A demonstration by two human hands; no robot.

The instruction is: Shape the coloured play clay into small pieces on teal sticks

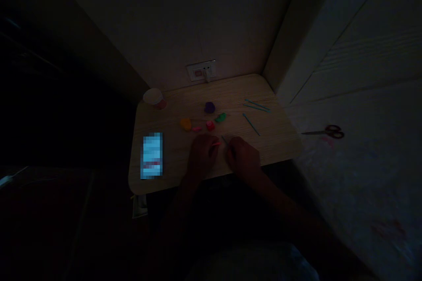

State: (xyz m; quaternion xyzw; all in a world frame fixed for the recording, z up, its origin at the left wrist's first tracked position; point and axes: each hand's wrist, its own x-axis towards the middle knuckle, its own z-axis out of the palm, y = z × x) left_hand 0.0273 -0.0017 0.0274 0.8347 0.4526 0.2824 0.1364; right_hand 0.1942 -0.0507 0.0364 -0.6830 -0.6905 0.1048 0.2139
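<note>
Over the table's front edge, my left hand point(202, 151) is closed, pinching a small bright pink clay-like piece point(216, 143). Close beside it, my right hand point(244, 154) is closed on a thin teal stick point(224, 140), whose tip points toward the pink piece without clearly touching it. Beyond the hands lie soft-looking lumps: orange point(186, 124), red-pink point(210, 125), green point(220, 117) and purple point(209, 107). A short pink strip point(197, 129) rests by the orange lump. More thin sticks point(251, 124) lie to the right. Dim light hides finger detail.
A lit phone point(152, 156) lies on the left of the small wooden table point(174, 162). Behind it stands a cup point(153, 96). A wall socket point(201, 70) with a plug is at the back. Scissors point(326, 132) lie on the pale surface at right.
</note>
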